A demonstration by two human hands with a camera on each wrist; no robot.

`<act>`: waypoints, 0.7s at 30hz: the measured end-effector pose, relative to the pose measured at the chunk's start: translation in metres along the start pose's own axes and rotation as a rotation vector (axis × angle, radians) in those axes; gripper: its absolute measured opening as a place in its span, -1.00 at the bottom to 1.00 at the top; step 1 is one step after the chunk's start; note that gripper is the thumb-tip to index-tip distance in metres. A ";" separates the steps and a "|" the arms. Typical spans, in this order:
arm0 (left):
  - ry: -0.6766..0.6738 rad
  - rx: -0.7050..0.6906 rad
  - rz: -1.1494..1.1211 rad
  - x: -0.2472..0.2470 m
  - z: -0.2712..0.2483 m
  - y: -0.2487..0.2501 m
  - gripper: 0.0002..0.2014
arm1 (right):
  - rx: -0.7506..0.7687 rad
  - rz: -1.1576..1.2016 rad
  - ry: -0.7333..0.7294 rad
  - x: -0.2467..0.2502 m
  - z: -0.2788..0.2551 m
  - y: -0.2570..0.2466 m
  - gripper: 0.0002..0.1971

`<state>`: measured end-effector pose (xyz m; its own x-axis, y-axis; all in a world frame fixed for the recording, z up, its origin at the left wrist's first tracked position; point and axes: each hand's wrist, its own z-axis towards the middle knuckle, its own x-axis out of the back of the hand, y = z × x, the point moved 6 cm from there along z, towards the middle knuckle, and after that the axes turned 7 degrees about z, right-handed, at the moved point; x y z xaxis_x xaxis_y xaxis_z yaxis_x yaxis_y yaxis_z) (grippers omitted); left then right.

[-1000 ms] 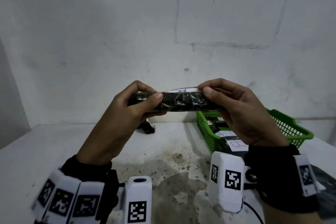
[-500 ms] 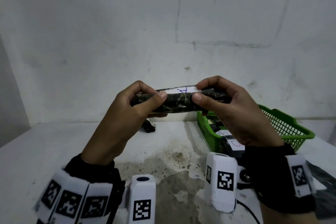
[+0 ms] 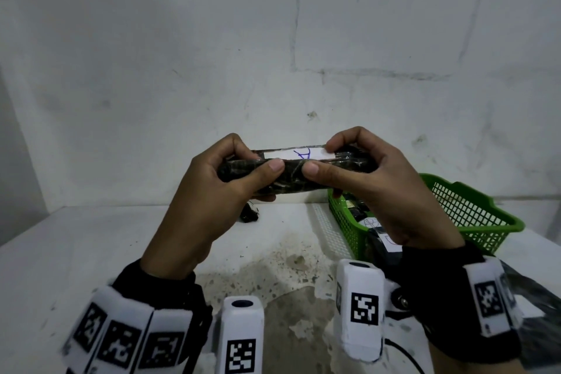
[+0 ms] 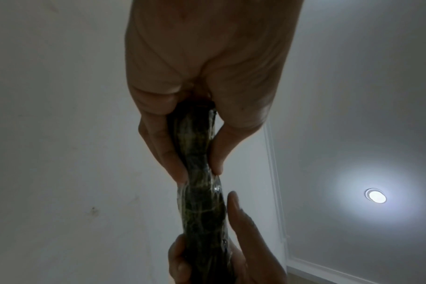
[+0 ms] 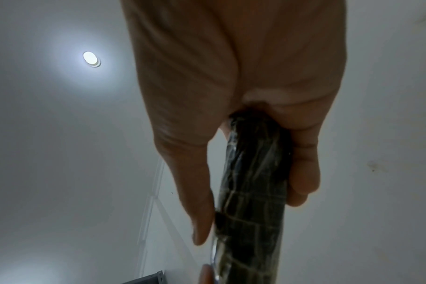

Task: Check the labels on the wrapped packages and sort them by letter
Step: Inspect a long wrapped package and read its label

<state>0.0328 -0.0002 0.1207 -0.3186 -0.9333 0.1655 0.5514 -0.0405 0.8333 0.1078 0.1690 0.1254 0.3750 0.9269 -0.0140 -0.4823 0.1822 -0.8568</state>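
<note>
Both hands hold one wrapped package up over the surface.
The left hand (image 3: 212,191) and right hand (image 3: 379,188) each grasp an end of the dark package (image 3: 291,174), its white label (image 3: 299,154) marked A facing up between them; a green basket (image 3: 473,215) sits below the right hand.

Right hand (image 5: 231,80) reaching down from twelve o'clock, thumb and fingers (image 5: 304,173) curled round a dark plastic-wrapped roll-shaped package (image 5: 253,192) running toward six o'clock, round glowing ceiling lamp (image 5: 91,58) at ten o'clock
</note>
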 end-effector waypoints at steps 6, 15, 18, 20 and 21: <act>0.014 -0.018 0.014 0.001 0.000 0.003 -0.72 | 0.028 -0.012 0.031 -0.001 0.002 0.003 -0.64; -0.130 0.081 0.002 -0.004 0.001 -0.007 -0.50 | 0.082 0.016 0.048 0.002 0.004 0.001 -0.72; -0.058 0.029 0.016 -0.001 0.003 -0.007 -0.66 | 0.058 0.049 0.020 0.001 0.005 0.005 -0.68; -0.022 -0.001 0.018 0.002 0.004 -0.006 -0.74 | 0.019 0.107 -0.008 0.000 0.007 0.008 -0.64; -0.010 -0.017 0.015 0.003 0.004 -0.005 -0.76 | -0.006 0.133 -0.017 0.000 0.007 0.010 -0.63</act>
<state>0.0257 -0.0014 0.1195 -0.3178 -0.9304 0.1829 0.5689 -0.0327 0.8217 0.0972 0.1731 0.1211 0.2942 0.9483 -0.1188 -0.5223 0.0554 -0.8510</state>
